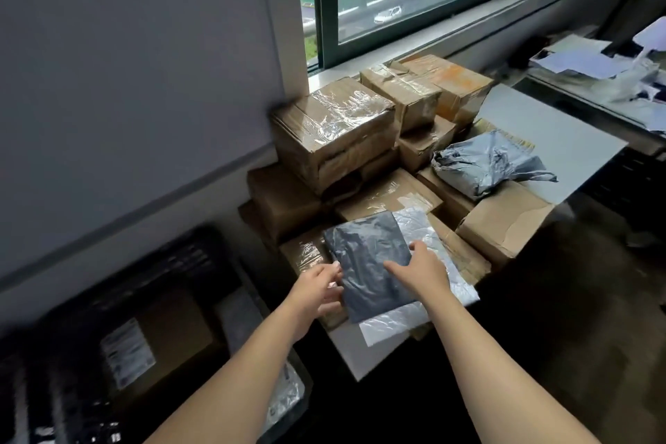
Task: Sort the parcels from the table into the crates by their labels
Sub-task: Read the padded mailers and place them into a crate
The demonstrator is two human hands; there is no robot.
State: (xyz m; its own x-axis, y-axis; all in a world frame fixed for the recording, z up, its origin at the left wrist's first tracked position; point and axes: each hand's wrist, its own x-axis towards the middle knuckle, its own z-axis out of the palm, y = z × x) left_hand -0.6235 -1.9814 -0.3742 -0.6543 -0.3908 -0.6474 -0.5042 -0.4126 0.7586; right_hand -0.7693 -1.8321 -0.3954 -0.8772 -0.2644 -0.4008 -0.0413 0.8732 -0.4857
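My left hand (317, 287) pinches the left edge of a flat dark grey plastic mailer parcel (367, 263), fingers curled round it. My right hand (421, 268) rests on its right side, fingers spread and fairly straight. Both forearms reach forward from below. The parcel lies on a silvery plastic mailer (389, 328), atop stacked brown cardboard boxes (335, 119) on the grey table (547, 141). I judge this the pick-up step. No label shows on its top, so next I likely lift, turn and read it, then carry it to the black crate (201, 238) at lower left.
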